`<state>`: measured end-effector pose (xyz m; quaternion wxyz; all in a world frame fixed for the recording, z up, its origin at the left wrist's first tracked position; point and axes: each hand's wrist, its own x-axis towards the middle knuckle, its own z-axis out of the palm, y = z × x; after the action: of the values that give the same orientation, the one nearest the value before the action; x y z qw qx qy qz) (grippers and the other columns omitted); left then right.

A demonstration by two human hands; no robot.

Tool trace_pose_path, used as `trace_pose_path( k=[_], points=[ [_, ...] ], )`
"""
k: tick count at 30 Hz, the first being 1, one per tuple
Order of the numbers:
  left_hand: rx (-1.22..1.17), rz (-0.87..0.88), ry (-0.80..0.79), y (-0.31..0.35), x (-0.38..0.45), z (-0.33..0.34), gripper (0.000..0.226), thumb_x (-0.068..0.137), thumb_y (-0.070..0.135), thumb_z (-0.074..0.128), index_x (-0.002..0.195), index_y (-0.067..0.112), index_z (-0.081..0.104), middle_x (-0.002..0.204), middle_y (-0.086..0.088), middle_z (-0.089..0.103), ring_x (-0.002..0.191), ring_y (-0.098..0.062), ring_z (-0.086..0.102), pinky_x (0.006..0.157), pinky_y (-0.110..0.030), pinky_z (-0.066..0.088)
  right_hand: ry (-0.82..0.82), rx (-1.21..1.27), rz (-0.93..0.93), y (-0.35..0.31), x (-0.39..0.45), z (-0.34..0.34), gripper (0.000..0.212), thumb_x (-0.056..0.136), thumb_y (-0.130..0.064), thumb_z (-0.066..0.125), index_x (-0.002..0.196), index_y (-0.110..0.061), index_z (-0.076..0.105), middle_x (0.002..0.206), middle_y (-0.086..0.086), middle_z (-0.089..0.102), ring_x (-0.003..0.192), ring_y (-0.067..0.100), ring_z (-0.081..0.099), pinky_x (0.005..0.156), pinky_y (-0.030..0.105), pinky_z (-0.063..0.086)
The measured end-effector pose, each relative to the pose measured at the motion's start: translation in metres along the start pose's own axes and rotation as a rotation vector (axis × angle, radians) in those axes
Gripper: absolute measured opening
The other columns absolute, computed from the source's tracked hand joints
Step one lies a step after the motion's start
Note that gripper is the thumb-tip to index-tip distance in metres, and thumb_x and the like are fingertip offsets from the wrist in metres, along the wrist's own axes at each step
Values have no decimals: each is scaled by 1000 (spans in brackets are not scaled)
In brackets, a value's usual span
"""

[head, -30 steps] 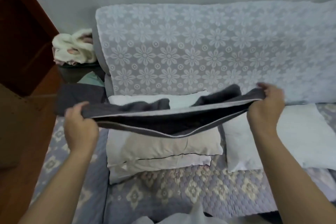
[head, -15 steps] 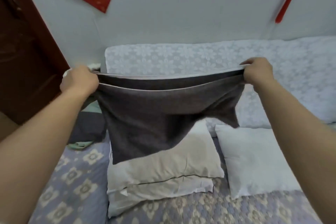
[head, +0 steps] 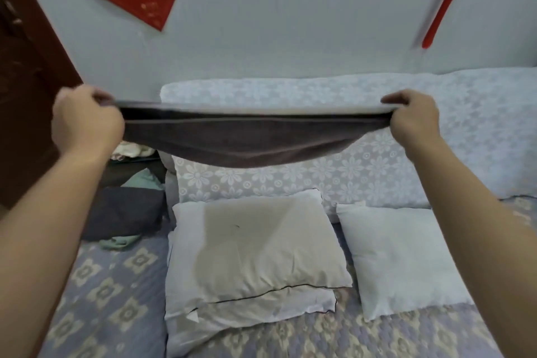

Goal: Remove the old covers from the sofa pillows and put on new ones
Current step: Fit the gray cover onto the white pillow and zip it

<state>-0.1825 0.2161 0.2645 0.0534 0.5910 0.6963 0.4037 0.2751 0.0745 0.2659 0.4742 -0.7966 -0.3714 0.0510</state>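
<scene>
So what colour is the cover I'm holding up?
Dark grey, plain; the cover shows best in the head view.

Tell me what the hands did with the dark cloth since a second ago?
Both hands, left hand and right hand, lifted the dark grey cover from just above the pillows up in front of the sofa back and pulled it wider and tauter; it now sags in a shallow curve. Neither hand let go. The stacked white pillows and the pillow beside them stayed put.
</scene>
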Motion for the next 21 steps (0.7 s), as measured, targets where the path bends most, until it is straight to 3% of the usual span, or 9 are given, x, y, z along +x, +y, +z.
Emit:
trace_pose_path(
  k=[3,5,7,10,12,14,18,21],
  points=[
    [35,-90,-110,-56,-72,16,33,88,12,55,119,19,66,122,-20,51,104,-44,56,89,-51,49,-59,-182,-4,72,-61,9,49,77,11,46,115,-8,71,116,17,68,111,35,61,96,40,47],
    [69,-293,-239,-99,-135,34,43,91,13,59,133,18,54,136,-19,41,107,-45,53,89,-52,48,-102,-273,51,137,-110,22,45,74,6,49,114,-4,70,111,24,67,100,40,63,87,44,52],
    [85,-533,-392,-133,-198,54,57,92,18,63,144,19,39,147,-17,30,113,-46,51,90,-55,48,-222,-384,272,200,-160,39,47,80,-5,48,125,-6,61,118,25,59,92,41,63,79,48,56],
    [96,-803,-673,-163,-259,80,68,95,24,59,153,16,23,151,-20,23,121,-46,47,102,-55,44,-511,-625,547,269,-219,56,54,94,-13,52,145,-4,37,137,28,39,114,48,52,99,50,46],
    [221,-748,-822,-177,-279,92,68,98,35,52,154,20,17,148,-16,22,114,-41,51,101,-51,45,-685,-735,568,284,-238,65,50,99,-21,47,144,-5,33,140,25,35,121,46,45,103,47,41],
    [336,-618,-882,-185,-287,96,67,97,41,48,153,25,14,142,-13,23,103,-37,54,94,-47,48,-696,-690,576,287,-240,77,54,97,-24,47,145,-9,28,137,23,37,119,45,47,99,46,43],
    [399,-420,-831,-185,-285,88,70,90,46,58,149,34,22,125,-7,34,110,-34,50,86,-45,49,-669,-770,415,277,-231,87,66,91,-27,54,148,-17,21,133,17,40,117,41,47,93,46,44],
    [305,-375,-786,-181,-281,87,71,92,44,60,153,31,26,129,-5,34,112,-31,51,86,-45,52,-848,-1050,239,258,-230,93,92,88,-46,61,156,-21,6,151,14,28,131,37,38,106,45,39]
  ],
)
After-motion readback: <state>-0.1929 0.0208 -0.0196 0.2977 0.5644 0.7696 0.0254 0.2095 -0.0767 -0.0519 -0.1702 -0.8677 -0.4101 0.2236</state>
